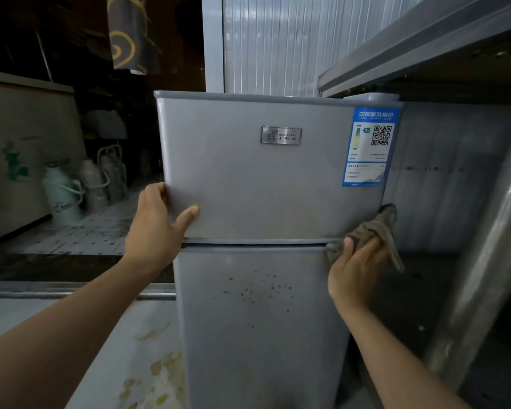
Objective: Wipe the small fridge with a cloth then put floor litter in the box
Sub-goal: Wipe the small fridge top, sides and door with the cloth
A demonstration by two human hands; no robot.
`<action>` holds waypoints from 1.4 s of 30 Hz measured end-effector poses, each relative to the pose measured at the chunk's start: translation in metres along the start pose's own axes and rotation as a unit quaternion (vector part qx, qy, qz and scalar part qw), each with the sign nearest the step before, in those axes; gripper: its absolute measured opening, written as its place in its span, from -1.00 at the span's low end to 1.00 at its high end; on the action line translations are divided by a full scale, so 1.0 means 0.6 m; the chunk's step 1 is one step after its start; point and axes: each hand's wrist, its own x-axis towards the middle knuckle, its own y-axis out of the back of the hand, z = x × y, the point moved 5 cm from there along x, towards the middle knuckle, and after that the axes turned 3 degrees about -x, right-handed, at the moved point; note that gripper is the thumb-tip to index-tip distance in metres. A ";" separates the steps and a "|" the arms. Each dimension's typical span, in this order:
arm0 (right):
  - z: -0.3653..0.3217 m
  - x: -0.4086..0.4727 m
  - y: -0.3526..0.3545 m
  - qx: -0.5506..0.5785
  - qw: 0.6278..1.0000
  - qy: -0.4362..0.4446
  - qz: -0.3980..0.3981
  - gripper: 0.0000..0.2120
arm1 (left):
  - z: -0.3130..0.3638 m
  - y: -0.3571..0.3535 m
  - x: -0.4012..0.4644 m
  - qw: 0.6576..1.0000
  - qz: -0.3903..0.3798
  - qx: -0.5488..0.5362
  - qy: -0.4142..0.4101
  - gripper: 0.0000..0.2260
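Fridge [266, 184] stood in the middle of the view, a small grey two-door unit seen from the front, its upper door [263, 172] above a narrow seam and its lower door [260, 320] below. A metal brand plate [281, 135] sat near the top centre of the upper door, and a blue energy label [370, 146] covered that door's upper right corner. Dark specks [260, 290] dotted the upper part of the lower door.

The left hand [157, 228] gripped the lower left corner of the upper door, thumb laid flat on the front face and fingers wrapped round the left edge, out of sight behind it. The right hand [356, 270] held a crumpled brown cloth [369, 234], fingers curled around it and the thumb pressing it to the right end of the seam between the doors. Part of the cloth reached up onto the lower right corner of the upper door, and a loose strip hung down past the hand.

To the fridge's right stood a steel shelf unit [425, 54], its frame leg [484, 276] running down beside the right forearm. To the left, on the tiled floor [80, 234], stood a pale thermos jug [62, 196] with other jugs behind it, beside a white chest [27, 143]. A stained pale surface [130, 364] lay under the left forearm.
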 end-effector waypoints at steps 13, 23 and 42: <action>-0.024 -0.054 -0.028 -0.055 0.974 0.218 0.031 -0.38 | -0.078 -0.037 -0.057 0.997 -0.022 -0.045 0.057 -0.88; -0.147 -0.047 -0.046 -0.110 0.913 0.392 0.041 -0.43 | -0.084 -0.039 -0.057 0.994 -0.026 -0.085 0.071 -0.87; -0.133 -0.139 -0.075 -0.163 0.941 0.295 0.012 -0.31 | -0.087 -0.033 -0.050 0.995 -0.047 -0.068 0.053 -0.84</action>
